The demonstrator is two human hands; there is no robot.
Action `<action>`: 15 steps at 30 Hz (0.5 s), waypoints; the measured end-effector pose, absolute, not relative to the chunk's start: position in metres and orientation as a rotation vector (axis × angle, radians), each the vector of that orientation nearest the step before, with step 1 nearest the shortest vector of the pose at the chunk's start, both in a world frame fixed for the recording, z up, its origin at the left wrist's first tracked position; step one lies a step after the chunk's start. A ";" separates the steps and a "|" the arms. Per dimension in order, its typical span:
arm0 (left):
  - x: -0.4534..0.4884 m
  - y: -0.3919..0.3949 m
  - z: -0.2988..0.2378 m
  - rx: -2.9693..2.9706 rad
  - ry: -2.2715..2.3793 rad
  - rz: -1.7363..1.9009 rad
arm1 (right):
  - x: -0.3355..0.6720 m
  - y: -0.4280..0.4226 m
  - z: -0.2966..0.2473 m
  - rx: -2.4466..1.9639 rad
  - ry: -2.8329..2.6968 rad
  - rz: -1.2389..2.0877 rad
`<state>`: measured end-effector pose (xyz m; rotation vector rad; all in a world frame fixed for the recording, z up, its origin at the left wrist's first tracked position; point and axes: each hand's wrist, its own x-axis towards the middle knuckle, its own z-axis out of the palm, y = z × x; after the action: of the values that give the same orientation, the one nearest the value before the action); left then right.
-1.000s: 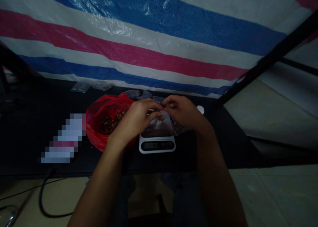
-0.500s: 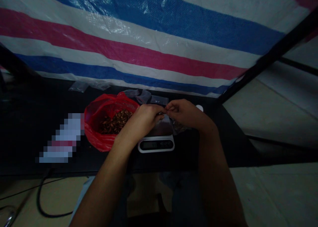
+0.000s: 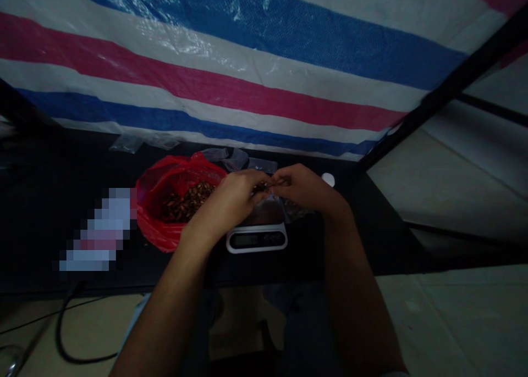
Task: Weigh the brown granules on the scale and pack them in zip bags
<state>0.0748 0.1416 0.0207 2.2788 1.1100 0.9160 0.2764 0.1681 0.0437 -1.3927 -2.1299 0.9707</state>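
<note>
Above the white scale [image 3: 256,239], left hand [image 3: 237,193] and right hand [image 3: 301,183], fingers [image 3: 259,176] nearly closed, pinch what seems a small bag [image 3: 271,194], apparently working its edge, which calls for steadiness next.

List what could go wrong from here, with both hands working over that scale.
The left hand and right hand meet over the scale; a stray touch might skew its reading.

The red bag gapes open close by the left forearm; a bump could spill its brown pieces.
</note>
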 end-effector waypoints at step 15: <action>0.071 0.143 0.020 2.251 1.075 0.937 | 0.274 0.159 0.049 -1.405 -2.283 0.845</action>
<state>0.0714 0.1434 0.0200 2.2510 1.0751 0.9369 0.2744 0.1593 0.0493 -1.4051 -2.2828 0.8450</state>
